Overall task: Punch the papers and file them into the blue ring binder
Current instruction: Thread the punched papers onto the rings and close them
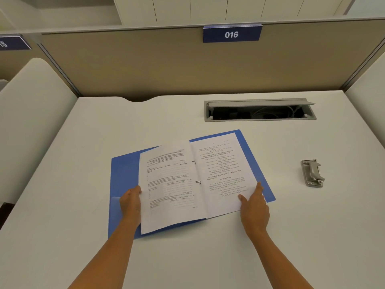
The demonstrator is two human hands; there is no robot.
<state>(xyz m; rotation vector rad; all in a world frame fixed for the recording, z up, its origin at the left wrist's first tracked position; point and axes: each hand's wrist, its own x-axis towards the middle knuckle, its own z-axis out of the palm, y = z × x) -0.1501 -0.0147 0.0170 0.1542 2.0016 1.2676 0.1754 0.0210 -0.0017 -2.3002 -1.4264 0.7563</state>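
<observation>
Floppy papers (170,184) pinched at the outer edge by left hand (130,202); right hand (254,209) laid flat, holding nothing.

my blue smooth plastic ring binder (125,174): slight sheen | white printed paper sheets (170,188) I hold: matt | two small metal rings (198,182): shiny | grey metal hole punch (312,173): brushed | white desk top (208,257): smooth, matt

White desk (270,236) in a cubicle; beige partition (145,63) behind bears sign "016" (231,34); open cable tray (259,111) upper right; possibly cabinets (229,9) along the top.
</observation>
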